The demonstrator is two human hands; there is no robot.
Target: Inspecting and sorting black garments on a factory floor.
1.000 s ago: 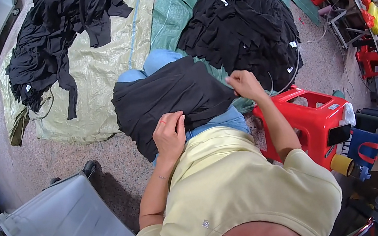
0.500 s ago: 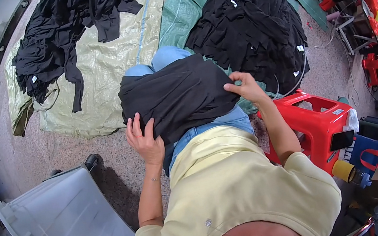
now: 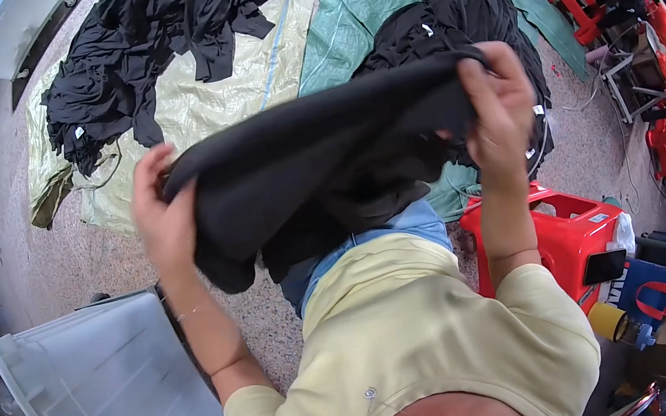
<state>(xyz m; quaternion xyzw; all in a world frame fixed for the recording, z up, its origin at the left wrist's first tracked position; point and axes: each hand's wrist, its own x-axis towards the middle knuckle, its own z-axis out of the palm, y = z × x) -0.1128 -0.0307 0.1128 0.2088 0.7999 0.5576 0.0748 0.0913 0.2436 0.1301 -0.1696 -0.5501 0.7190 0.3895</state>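
Pale woven sheets [image 3: 217,95] on the far floor carry heaps of black clothing [image 3: 139,46]. Nearer, a black garment [image 3: 317,166] hangs stretched above the lap, the left hand [image 3: 163,219] clenched on its left edge, the right hand [image 3: 496,106] pinching its right; a red stool [image 3: 569,226], possibly plastic, stands right.

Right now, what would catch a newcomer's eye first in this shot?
The black garment, stretched across the middle of the frame between the left hand and the right hand, draws the eye first. Behind it, heaps of black clothing cover pale tarps on the floor. A red plastic stool stands by the person's right side.
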